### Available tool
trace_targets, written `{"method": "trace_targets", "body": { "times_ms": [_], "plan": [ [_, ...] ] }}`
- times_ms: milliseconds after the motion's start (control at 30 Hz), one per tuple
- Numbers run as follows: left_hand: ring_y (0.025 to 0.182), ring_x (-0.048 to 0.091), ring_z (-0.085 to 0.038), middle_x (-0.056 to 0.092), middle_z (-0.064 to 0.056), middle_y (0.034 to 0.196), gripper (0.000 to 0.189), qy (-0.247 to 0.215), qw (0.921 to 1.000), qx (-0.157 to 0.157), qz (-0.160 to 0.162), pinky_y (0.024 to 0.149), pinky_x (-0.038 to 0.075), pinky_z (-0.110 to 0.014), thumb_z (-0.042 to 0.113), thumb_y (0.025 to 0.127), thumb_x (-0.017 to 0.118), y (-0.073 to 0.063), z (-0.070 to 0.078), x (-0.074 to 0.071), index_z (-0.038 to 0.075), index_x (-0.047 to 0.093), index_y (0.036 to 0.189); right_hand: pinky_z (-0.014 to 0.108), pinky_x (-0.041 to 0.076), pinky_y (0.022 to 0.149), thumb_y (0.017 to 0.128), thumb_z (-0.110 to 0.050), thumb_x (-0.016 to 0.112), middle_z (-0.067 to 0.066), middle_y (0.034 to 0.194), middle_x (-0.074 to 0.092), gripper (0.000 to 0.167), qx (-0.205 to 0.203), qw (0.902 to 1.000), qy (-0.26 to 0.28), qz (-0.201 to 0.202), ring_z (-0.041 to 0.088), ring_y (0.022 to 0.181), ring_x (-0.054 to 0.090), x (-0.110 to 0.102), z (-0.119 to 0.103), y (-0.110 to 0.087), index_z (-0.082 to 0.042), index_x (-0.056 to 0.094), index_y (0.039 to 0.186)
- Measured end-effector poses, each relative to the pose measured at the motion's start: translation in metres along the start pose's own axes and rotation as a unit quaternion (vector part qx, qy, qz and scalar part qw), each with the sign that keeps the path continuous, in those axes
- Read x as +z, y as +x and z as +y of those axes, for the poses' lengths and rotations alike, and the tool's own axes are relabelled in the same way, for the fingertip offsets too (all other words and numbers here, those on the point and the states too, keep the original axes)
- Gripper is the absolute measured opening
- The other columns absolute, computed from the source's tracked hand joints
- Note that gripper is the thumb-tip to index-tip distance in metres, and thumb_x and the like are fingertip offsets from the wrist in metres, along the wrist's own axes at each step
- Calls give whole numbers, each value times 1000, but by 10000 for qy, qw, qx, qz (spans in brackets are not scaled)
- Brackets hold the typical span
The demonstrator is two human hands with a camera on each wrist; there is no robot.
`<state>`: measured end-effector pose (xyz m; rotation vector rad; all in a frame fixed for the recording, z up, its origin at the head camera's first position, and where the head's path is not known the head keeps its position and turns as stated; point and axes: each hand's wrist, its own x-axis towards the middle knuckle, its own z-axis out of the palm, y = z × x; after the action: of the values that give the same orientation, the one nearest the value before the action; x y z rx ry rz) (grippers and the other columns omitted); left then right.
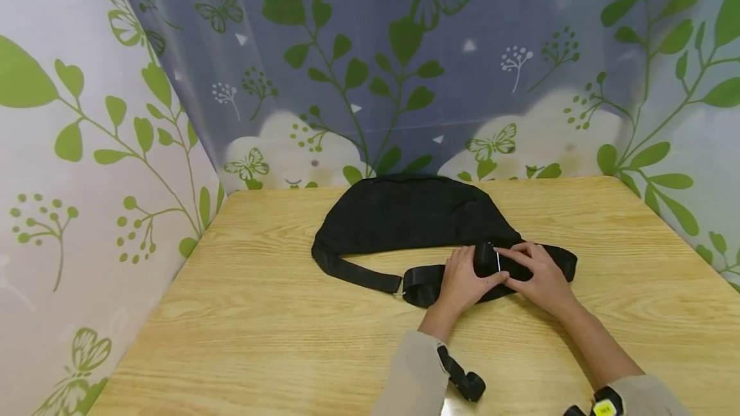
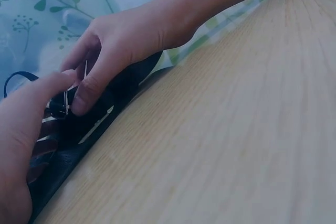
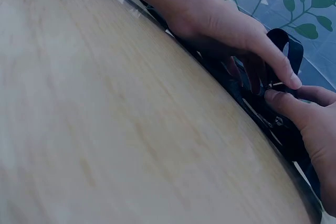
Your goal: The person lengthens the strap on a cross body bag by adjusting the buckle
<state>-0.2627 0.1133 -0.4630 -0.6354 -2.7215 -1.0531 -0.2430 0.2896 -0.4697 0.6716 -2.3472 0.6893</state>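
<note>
A black sling bag (image 1: 413, 214) lies flat near the back of the table, its webbing strap (image 1: 364, 275) curving round in front. My left hand (image 1: 462, 282) grips the strap from the left, thumb reaching toward the other hand. From the right, my right hand (image 1: 539, 277) pinches the strap beside a thin silver slider buckle (image 1: 498, 260). A short strap loop (image 3: 295, 53) stands up at the buckle in the right wrist view. Thumbs of both hands meet close to the buckle in the left wrist view. Some fingers are hidden behind the strap.
The wood-grain table (image 1: 260, 339) extends to both sides of the bag. A patterned curtain (image 1: 324, 69) with leaves and butterflies hangs right behind the table's back edge. A metal ring (image 1: 399, 293) joins the strap parts left of my hands.
</note>
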Motion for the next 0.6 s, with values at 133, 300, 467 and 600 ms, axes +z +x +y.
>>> {"method": "trace_targets", "body": {
  "times_ms": [133, 300, 467, 600],
  "plan": [
    [108, 49, -15, 54, 1, 117, 66, 34, 9998, -79, 153, 91, 37, -32, 60, 75, 63, 1, -1, 3, 14, 55, 121, 40, 38, 72, 58, 0, 82, 10, 99, 52, 55, -166, 9999, -4, -4, 27, 89, 48, 0, 1, 0, -4, 66, 110],
    [104, 50, -13, 56, 3, 114, 59, 24, 9996, -23, 263, 89, 38, -31, 56, 75, 66, 1, -1, 3, 18, 58, 118, 40, 38, 74, 58, -1, 82, 8, 99, 53, 56, -185, 9998, 75, -31, 26, 90, 48, 0, 1, 0, -6, 66, 112],
    [100, 51, -13, 58, 3, 110, 53, 9, 9989, -134, 441, 87, 39, -29, 51, 75, 70, 2, -1, 2, 15, 61, 114, 47, 36, 80, 69, -3, 76, 6, 104, 54, 46, 209, 9983, 515, -187, 26, 97, 46, -3, -1, 0, -7, 64, 113],
    [98, 52, -14, 59, 1, 107, 55, 78, 9981, -182, 585, 86, 39, -28, 50, 74, 71, 1, -2, 2, 12, 62, 112, 52, 34, 82, 76, 2, 68, 8, 105, 56, 32, 450, 9959, 787, -2, 29, 100, 45, -3, 1, -1, -6, 66, 107]
  ]
}}
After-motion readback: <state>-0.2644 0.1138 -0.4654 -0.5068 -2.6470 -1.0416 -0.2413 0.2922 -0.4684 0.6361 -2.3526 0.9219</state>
